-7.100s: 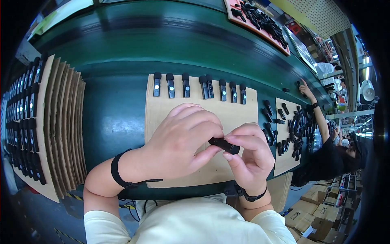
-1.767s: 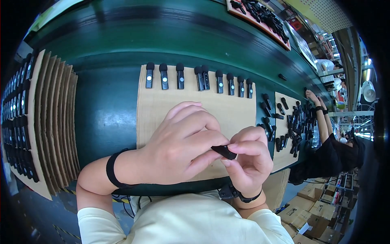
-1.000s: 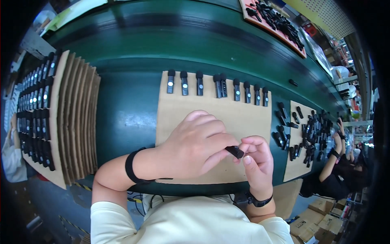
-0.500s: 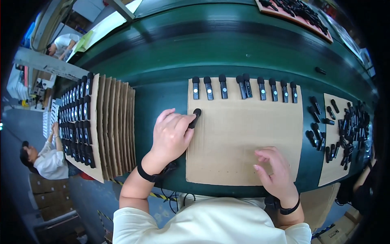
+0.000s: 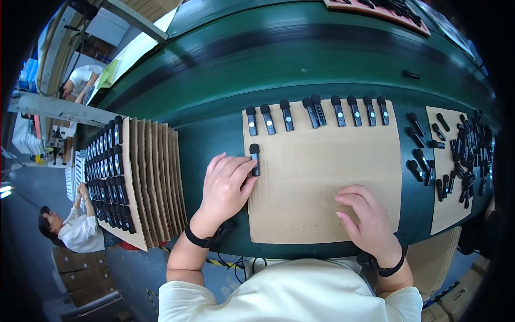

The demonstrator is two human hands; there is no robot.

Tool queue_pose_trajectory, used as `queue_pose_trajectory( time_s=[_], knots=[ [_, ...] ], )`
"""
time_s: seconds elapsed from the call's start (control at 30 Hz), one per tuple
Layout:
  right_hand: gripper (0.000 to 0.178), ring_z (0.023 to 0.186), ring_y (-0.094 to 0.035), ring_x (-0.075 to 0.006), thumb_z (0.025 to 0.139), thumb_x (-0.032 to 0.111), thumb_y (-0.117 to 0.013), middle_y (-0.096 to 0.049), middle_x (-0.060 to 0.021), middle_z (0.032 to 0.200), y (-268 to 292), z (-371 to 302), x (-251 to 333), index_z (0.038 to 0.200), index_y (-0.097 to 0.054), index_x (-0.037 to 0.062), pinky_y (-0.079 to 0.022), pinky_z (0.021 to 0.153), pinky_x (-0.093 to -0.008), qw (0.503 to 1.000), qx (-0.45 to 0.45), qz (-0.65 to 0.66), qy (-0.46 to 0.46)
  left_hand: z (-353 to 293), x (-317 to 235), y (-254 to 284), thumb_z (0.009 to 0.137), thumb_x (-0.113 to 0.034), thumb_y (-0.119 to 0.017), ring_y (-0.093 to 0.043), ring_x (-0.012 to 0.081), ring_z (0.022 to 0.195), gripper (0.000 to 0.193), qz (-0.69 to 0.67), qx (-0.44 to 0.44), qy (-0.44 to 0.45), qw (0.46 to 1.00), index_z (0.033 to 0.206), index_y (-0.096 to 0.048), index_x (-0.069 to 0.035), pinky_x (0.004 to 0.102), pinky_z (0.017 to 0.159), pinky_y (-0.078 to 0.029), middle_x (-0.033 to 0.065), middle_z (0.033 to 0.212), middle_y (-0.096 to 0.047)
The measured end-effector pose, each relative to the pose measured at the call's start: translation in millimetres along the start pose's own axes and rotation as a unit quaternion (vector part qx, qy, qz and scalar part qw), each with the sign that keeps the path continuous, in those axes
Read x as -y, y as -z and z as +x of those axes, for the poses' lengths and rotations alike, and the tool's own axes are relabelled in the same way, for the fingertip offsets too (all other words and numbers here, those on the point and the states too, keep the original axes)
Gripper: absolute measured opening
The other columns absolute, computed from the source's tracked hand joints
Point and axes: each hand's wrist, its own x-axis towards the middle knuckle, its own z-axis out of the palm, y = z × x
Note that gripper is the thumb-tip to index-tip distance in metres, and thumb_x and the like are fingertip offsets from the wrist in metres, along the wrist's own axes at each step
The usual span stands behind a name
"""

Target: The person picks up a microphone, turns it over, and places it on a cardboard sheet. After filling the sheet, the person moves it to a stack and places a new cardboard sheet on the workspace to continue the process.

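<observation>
A cardboard sheet (image 5: 322,188) lies on the green table in front of me. Along its far edge runs a row of small black clip-on microphones (image 5: 286,116) with foam tops, most showing a pale round spot. Below that row, at the sheet's left edge, one more microphone (image 5: 255,155) lies straight, its foam top pointing away from me. My left hand (image 5: 226,185) pinches its lower end between thumb and fingertips. My right hand (image 5: 369,220) hovers over the sheet's lower right part, fingers loosely bent and apart, holding nothing.
At the left stand upright cardboard sheets (image 5: 155,177), the outermost carrying rows of microphones (image 5: 104,161). Loose microphones (image 5: 469,150) are heaped on another cardboard piece (image 5: 450,209) at the right, several beside it. A pink tray (image 5: 381,12) sits far back. Two people work at the left.
The microphone at my left hand has turned from slanted to straight and lies flat on the sheet's left edge. My left fingers have slid to its lower end. The right hand stays nearly in place.
</observation>
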Motion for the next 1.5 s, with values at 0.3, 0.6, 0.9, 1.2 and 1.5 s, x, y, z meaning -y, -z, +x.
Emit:
queue_pose_trajectory(
  time_s=[0.3, 0.6, 0.9, 1.2, 1.5],
  knots=[
    [0.026, 0.097, -0.061, -0.0316, 0.077, 0.002, -0.069, -0.06, -0.0124, 0.109, -1, 2, 0, 0.103, -0.062, 0.0032, -0.051, 0.082, -0.0372, 1.0, 0.02, -0.003, 0.004, 9, 5, -3, 0.072, -0.007, -0.075, -0.062, 0.0263, 0.094, 0.033, -0.002, -0.001, 0.003, 1.0, 0.104, -0.065, -0.006, 0.0444, 0.096, -0.043, 0.0079, 0.101, -0.066],
    [0.026, 0.1, -0.061, -0.0317, 0.078, 0.004, -0.07, -0.059, -0.0122, 0.111, 11, 1, -1, 0.103, -0.062, 0.0037, -0.051, 0.085, -0.0373, 1.0, 0.019, -0.018, -0.01, 9, 4, -6, 0.073, -0.007, -0.075, -0.062, 0.0283, 0.097, 0.037, -0.011, 0.005, 0.013, 1.0, 0.109, -0.063, -0.006, 0.0458, 0.098, -0.042, 0.0089, 0.103, -0.066],
    [0.023, 0.1, -0.061, -0.0295, 0.08, 0.003, -0.068, -0.061, -0.0121, 0.108, 87, 15, -37, 0.102, -0.063, 0.0034, -0.05, 0.087, -0.0362, 0.988, 0.006, -0.156, 0.005, 3, -5, 8, 0.074, -0.008, -0.076, -0.062, 0.0302, 0.102, 0.038, -0.026, -0.003, 0.03, 0.999, 0.11, -0.063, -0.005, 0.0466, 0.101, -0.042, 0.0107, 0.109, -0.067],
    [0.019, 0.092, -0.06, -0.0271, 0.086, 0.005, -0.063, -0.06, -0.0124, 0.102, 147, 122, -168, 0.104, -0.061, 0.0012, -0.05, 0.084, -0.0338, 0.963, -0.046, -0.261, -0.049, -19, -22, 18, 0.076, -0.005, -0.074, -0.062, 0.0314, 0.104, 0.033, -0.089, -0.044, 0.094, 0.991, 0.108, -0.065, -0.003, 0.0467, 0.101, -0.043, 0.0126, 0.109, -0.068],
    [0.027, 0.105, -0.057, -0.0326, 0.089, 0.011, -0.063, -0.063, -0.0126, 0.104, 140, 193, -244, 0.115, -0.06, 0.0049, -0.046, 0.094, -0.0396, 0.928, -0.054, -0.353, -0.108, -47, -37, 17, 0.08, 0.001, -0.066, -0.063, 0.0306, 0.103, 0.025, -0.198, -0.111, 0.219, 0.949, 0.105, -0.065, 0.0, 0.0451, 0.101, -0.043, 0.014, 0.105, -0.069]
  ],
)
